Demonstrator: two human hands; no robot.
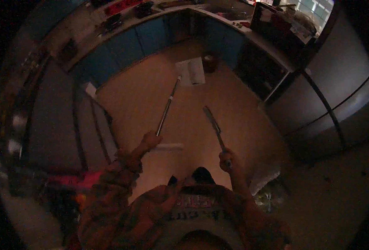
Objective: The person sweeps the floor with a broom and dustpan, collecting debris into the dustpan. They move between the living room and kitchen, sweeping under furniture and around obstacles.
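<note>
In dim light, my left hand (151, 140) is closed around the lower end of a shiny metal pole (166, 113). The pole slants up and away, and its far tip meets the left edge of a flat white panel (194, 72) on the floor; whether they are joined is unclear. On the right, my right hand (228, 160) grips the handle of a long, narrow tool (215, 126); its dark far part is wider, but its exact kind cannot be told. A blurred pale strip (170, 146) lies across the floor view beside my left hand.
Blue cabinets (122, 51) under a cluttered counter bound the tan floor (147, 90). A dark round container (210, 64) stands beside the white panel. At right is a large glossy appliance (340, 78), probably a refrigerator; grey panels (53, 115) stand left. A pale bag-like item (265, 182) lies near my right arm.
</note>
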